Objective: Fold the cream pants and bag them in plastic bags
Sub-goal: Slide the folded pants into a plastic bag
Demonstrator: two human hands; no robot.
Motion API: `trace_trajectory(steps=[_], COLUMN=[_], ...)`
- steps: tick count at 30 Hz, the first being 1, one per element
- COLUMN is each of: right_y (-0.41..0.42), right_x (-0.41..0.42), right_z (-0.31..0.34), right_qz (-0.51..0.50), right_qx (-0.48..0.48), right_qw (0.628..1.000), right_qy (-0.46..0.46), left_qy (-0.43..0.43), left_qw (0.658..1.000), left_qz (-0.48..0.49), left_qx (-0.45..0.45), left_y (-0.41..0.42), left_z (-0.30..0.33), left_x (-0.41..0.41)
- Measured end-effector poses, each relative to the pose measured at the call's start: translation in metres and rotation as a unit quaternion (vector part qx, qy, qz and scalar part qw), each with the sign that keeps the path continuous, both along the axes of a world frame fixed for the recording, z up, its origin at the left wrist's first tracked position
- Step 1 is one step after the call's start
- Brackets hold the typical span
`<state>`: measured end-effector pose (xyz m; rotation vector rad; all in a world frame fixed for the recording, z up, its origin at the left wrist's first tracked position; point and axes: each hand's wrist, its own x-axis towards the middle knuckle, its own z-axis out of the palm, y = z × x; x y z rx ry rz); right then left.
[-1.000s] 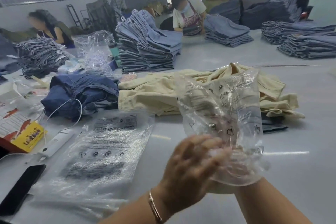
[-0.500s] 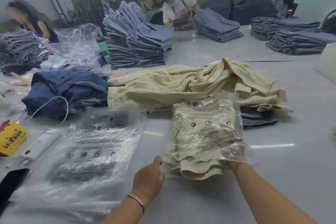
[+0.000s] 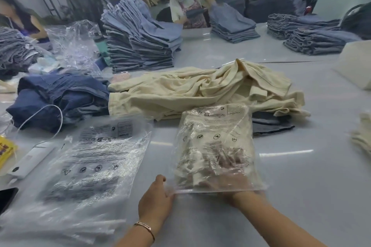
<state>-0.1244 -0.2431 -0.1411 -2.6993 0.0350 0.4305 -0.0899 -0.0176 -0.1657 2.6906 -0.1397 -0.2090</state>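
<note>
A crinkly clear plastic bag (image 3: 215, 146), printed with black text and small warning symbols, lies flat on the smooth pale grey table (image 3: 301, 176) with a folded pair of cream pants (image 3: 200, 140) inside it, the soft cloth showing in ridges through the film; the right hand (image 3: 228, 168) is pushed in through the bag's near open end, its fingers spread fairly wide and flat over the cloth, blurred by the glossy plastic; the left hand (image 3: 155, 199) rests at the bag's near left corner, thumb and fingertips pinching the thin edge of the opening; a slim metal bracelet (image 3: 145, 227) rings that wrist. Just behind the bag sprawls a rumpled heap of loose cream pants (image 3: 200, 88), heavy woven cotton with stitched seams, and beside it on the left a bunched mound of dark blue denim (image 3: 60, 96); to the left of the filled bag lies a slack stack of empty printed bags (image 3: 90, 166), shiny and wrinkled; a white oblong charger (image 3: 30, 161) with a trailing cord sits at their edge; tall squared stacks of folded jeans (image 3: 140, 40) stand further back.
</note>
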Motion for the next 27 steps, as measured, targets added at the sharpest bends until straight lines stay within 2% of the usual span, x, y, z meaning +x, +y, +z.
trace_trajectory(steps=[1, 2, 3, 4, 5, 7, 8, 9, 10, 11, 12, 13, 14, 15, 18, 20, 22, 24, 25, 26, 27], right_y=[0.008, 0.015, 0.008, 0.019, 0.014, 0.002, -0.006, -0.013, -0.014, -0.016, -0.017, -0.017, -0.013, -0.012, -0.029, -0.042, -0.058, -0.076, -0.086, -0.098, -0.107], right_x=[-0.002, -0.001, 0.001, 0.005, 0.01, 0.011, 0.012, 0.008, -0.001, -0.012, -0.018, -0.028, -0.043, -0.059, -0.099, -0.117, -0.125, -0.118, -0.11, -0.102, -0.095], right_z=[-0.003, -0.014, -0.018, -0.021, -0.025, -0.024, -0.023, -0.024, -0.019, -0.015, -0.018, -0.021, -0.023, -0.025, -0.045, -0.038, -0.026, -0.013, -0.005, 0.0, 0.002], right_qz=[0.007, -0.108, -0.151, -0.198, -0.232, -0.219, -0.191, -0.2, -0.134, -0.12, -0.095, -0.077, -0.034, -0.016, 0.04, -0.037, -0.217, -0.438, -0.505, -0.52, -0.501], right_qx=[0.018, 0.113, 0.039, 0.048, 0.007, -0.051, -0.042, 0.013, -0.003, 0.013, -0.013, -0.051, -0.091, -0.121, -0.091, -0.036, 0.024, 0.113, 0.174, 0.239, 0.292], right_qw=[1.0, 0.987, 0.988, 0.978, 0.973, 0.974, 0.98, 0.979, 0.99, 0.992, 0.995, 0.993, 0.992, 0.983, 0.937, 0.913, 0.889, 0.827, 0.798, 0.789, 0.797], right_qy=[0.002, 0.024, -0.001, 0.04, 0.012, 0.022, 0.039, 0.033, 0.037, 0.043, 0.01, -0.07, -0.084, -0.14, -0.336, -0.406, -0.403, -0.333, -0.279, -0.224, -0.171], left_qy=[0.002, 0.0, -0.002, -0.005, -0.008, -0.019, -0.028, -0.032, -0.036, -0.04, -0.047, -0.056, -0.065, -0.079, -0.135, -0.168, -0.189, -0.192, -0.189, -0.178, -0.162], left_qw=[1.0, 1.0, 0.999, 0.999, 0.998, 0.996, 0.995, 0.994, 0.992, 0.988, 0.985, 0.983, 0.981, 0.974, 0.931, 0.926, 0.935, 0.939, 0.938, 0.937, 0.935], left_qz=[0.003, 0.0, -0.009, -0.018, -0.029, -0.049, -0.057, -0.062, -0.069, -0.083, -0.097, -0.118, -0.152, -0.203, -0.338, -0.339, -0.301, -0.281, -0.281, -0.285, -0.291], left_qx=[0.007, 0.02, 0.034, 0.05, 0.062, 0.071, 0.076, 0.085, 0.1, 0.123, 0.137, 0.126, 0.099, 0.068, 0.022, -0.008, -0.002, 0.043, 0.071, 0.099, 0.122], left_y=[0.002, 0.003, 0.005, 0.007, 0.008, 0.008, 0.007, 0.006, 0.007, 0.008, 0.011, 0.012, 0.012, 0.009, -0.022, -0.056, -0.091, -0.119, -0.127, -0.133, -0.136], left_z=[-0.001, -0.001, -0.001, 0.0, 0.0, 0.003, 0.006, 0.008, 0.009, 0.008, 0.006, 0.005, 0.008, 0.012, 0.032, 0.047, 0.057, 0.055, 0.05, 0.042, 0.032], left_x=[0.0, 0.001, 0.001, 0.0, 0.0, -0.001, -0.002, -0.002, -0.003, -0.004, -0.004, -0.005, -0.006, -0.007, -0.001, 0.009, 0.024, 0.037, 0.041, 0.042, 0.041])
